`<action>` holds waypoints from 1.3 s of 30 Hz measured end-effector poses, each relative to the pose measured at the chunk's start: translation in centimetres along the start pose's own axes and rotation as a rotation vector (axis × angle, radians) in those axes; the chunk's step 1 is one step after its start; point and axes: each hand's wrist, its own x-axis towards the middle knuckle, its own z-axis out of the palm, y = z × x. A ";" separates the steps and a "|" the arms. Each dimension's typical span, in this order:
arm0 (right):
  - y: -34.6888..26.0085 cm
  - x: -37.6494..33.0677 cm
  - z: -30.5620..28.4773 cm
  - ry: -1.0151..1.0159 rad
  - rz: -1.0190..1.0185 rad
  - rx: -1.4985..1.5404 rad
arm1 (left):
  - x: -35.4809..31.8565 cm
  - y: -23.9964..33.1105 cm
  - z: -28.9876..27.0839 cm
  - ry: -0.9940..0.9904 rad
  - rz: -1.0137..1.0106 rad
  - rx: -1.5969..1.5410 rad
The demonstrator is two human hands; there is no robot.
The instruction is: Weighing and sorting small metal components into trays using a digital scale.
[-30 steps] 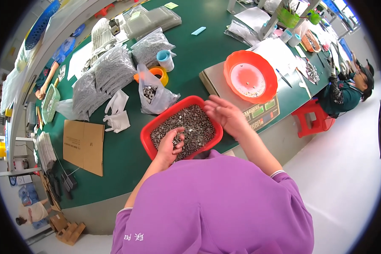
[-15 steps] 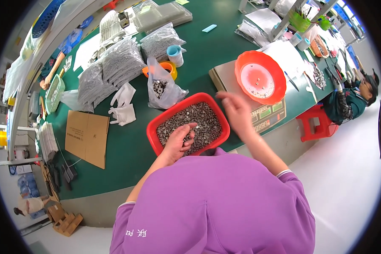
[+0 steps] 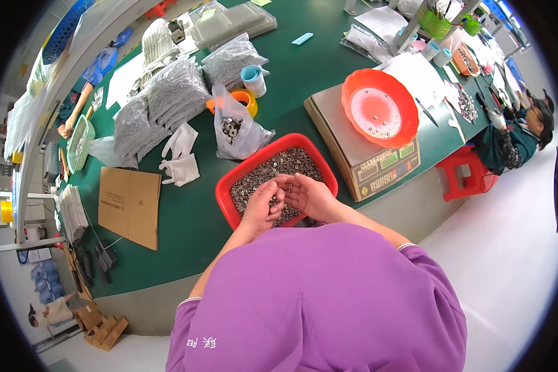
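A red plastic tub [image 3: 224,208] full of small ring-shaped metal parts [image 3: 263,173] stands at the table's near edge, right before me. Over its near side, my left hand [image 3: 261,206] is curled closed, with a few of the grey metal parts showing between its fingers. Beside it, my right hand [image 3: 310,197] is turned palm up, slightly cupped, its fingers apart and reaching to the left fingertips. A small ring shows near those fingers; whether it lies on them or in the tub behind, I cannot tell.
To the right, an orange-red bowl [image 3: 409,118] with a few metal parts sits on a weighing scale [image 3: 387,167]. A plastic bag of larger rings [image 3: 234,133], white gloves [image 3: 181,164], stacked grey bags [image 3: 177,93] and cardboard [image 3: 129,208] lie left. A co-worker [image 3: 518,139] sits far right.
My right hand has come left from beside the scale to meet my left hand over the tub. The left hand stays closed in about the same place.
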 end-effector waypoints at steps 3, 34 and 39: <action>-0.5 -0.6 0.4 -0.020 -0.069 -0.065 | 0.1 0.0 -0.6 0.021 0.026 -0.103; -12.9 -4.9 -0.3 0.659 -1.138 -1.632 | 1.1 -1.0 -2.8 0.221 -0.091 0.342; -3.0 0.3 -2.2 0.148 -0.249 -0.662 | 0.6 0.3 -1.4 0.082 -0.091 0.126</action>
